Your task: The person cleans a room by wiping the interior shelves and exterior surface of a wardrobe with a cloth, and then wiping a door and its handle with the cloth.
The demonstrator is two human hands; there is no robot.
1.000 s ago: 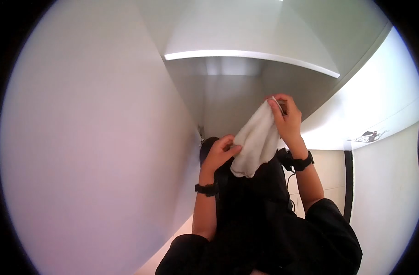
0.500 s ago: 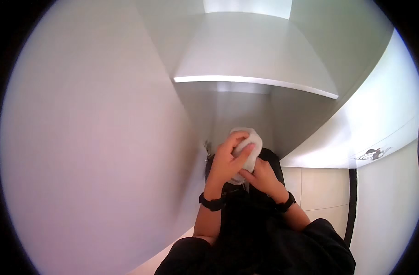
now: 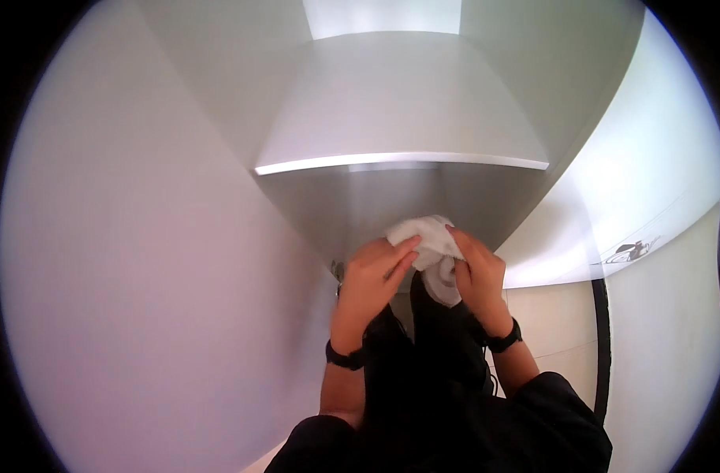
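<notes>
Filling the left side, a broad pale panel (image 3: 155, 260) stands upright beside a grey cabinet, whose shelf (image 3: 403, 98) spans the upper middle with a bright white front edge. A glossy white panel (image 3: 612, 150) curves down the right side, above a strip of beige tiled floor (image 3: 545, 315). Below sits the person's black clothing (image 3: 431, 410). The left hand (image 3: 366, 288) pinches narrowly, thumb and fingers closed on a white cloth (image 3: 424, 236); the right hand (image 3: 482, 276) grips its other side. The cloth is bunched between both hands, below the shelf edge and above the dark lap. Its long axis slants from upper left to lower right, one fold hanging with its rounded end pointing down. Black bands (image 3: 346, 356) circle both wrists.
</notes>
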